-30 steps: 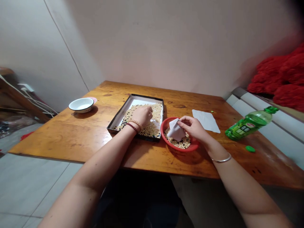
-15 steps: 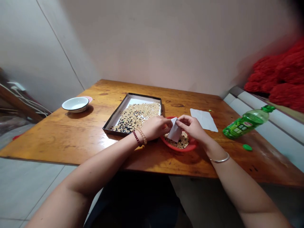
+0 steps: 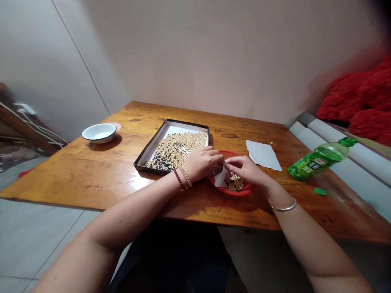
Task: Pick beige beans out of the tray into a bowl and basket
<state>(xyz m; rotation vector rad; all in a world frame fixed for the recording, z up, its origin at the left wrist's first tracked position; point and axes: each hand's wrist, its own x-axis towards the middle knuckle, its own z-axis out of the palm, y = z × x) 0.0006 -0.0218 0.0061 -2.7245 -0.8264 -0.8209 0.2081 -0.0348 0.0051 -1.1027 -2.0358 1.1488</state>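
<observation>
Over a red plastic basket [image 3: 249, 189] that holds pale and dark beans [image 3: 235, 184], both hands pinch a piece of white paper [image 3: 220, 179]. My left hand [image 3: 206, 161], with beaded bracelets at the wrist, is closed on the paper's upper part; its fingertips are partly hidden. My right hand [image 3: 244, 169], a silver bangle on its wrist, grips the paper's top from the other side, thumb and fingers together. The paper hangs crumpled above the beans. To the left of the basket lies a shallow box [image 3: 149, 150] with mixed pale and black beans spread in it.
A white enamel bowl [image 3: 99, 132] stands at the table's far left. Right of the basket lies a flat white sheet [image 3: 263, 155]. Farther right, a green drink bottle [image 3: 320, 160] appears tilted, near a green cap [image 3: 319, 191]. The wooden table [image 3: 76, 175] meets a wall behind.
My hands have come closer together at the paper's top, and my right hand has dropped a little. The paper looks more crumpled now. The view has shifted slightly.
</observation>
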